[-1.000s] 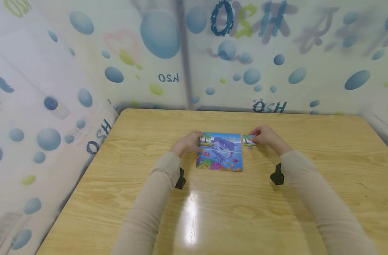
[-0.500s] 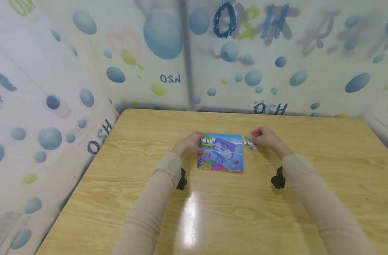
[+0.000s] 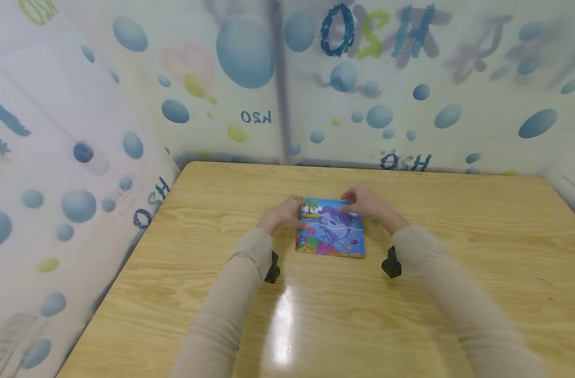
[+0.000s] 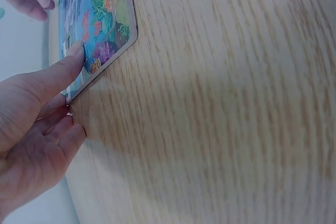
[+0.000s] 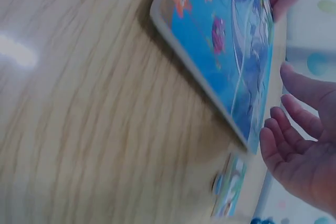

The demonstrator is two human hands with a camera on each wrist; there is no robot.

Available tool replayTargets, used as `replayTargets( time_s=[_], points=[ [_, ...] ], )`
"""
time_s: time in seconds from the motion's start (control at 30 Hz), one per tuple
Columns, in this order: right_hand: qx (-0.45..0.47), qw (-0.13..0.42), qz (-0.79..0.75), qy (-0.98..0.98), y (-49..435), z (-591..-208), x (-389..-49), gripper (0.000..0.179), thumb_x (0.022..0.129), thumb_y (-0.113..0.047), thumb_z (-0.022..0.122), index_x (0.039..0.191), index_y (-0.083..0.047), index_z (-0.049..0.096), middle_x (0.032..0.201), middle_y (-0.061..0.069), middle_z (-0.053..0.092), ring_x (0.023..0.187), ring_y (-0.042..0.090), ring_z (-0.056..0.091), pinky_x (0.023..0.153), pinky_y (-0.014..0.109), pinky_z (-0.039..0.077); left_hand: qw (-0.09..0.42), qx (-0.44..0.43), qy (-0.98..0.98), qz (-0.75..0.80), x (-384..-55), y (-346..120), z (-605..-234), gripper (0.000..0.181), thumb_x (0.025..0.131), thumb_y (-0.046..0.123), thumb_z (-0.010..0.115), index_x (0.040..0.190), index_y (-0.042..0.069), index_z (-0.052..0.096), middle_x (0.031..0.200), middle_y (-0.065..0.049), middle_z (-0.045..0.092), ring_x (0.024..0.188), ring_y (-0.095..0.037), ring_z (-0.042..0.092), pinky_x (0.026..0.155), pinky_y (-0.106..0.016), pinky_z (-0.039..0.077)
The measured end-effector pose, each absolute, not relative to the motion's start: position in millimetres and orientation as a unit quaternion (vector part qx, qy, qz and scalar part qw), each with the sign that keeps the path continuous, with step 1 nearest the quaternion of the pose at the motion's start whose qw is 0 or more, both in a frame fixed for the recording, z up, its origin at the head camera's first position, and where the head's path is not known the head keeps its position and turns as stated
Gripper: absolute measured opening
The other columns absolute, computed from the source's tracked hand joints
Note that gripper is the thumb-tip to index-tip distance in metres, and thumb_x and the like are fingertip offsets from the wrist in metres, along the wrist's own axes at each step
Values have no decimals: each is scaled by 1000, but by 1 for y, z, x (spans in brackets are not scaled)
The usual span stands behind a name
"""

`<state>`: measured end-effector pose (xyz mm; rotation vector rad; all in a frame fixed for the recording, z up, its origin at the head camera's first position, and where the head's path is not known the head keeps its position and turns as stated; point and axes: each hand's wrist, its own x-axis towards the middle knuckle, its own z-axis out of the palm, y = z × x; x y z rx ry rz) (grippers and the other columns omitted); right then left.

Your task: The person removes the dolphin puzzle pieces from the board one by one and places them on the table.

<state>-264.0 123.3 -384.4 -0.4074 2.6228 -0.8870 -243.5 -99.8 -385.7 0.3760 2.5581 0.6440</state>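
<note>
A square dolphin jigsaw puzzle (image 3: 330, 239) lies on the wooden table, palm tree at its top left and coral along the bottom. At its left edge my left hand (image 3: 283, 214) grips it, thumb (image 4: 68, 69) on the picture and fingertips by the edge. Over the upper right corner hovers my right hand (image 3: 365, 203), its fingers loosely bent with nothing between them in the right wrist view. Beside the puzzle's right edge lies a small puzzle piece (image 5: 231, 187) with a rounded tab; in the head view my right hand hides most of it.
The wooden table (image 3: 334, 315) reaches back to a patterned wall covering (image 3: 306, 94) with blue and green bubbles. Another such covering (image 3: 70, 173) stands along the left side. A black wrist camera (image 3: 391, 263) hangs under my right cuff.
My right hand has let go of the small palm-tree piece and moved left over the puzzle's upper right corner. My left hand keeps its place on the left edge.
</note>
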Motion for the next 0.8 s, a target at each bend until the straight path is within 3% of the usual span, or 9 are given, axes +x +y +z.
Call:
replayTargets(
  time_s=[0.2,0.8],
  points=[
    [-170,172,-269,932,102,-385,-265,51,80,-26,70,115,7,54,117,23,57,110,35,53,95,43,46,238,133,932,240,-243,-99,-386,75,83,21,66,144,5,25,153,-11,17,141,-26,18,117,-37,19],
    [-143,200,-221,944,85,-383,-272,51,77,-20,73,115,6,51,114,20,55,101,29,52,93,40,46,235,129,932,242,-240,-99,-384,73,84,21,65,143,4,26,153,-11,18,141,-26,18,117,-37,18]
  ],
)
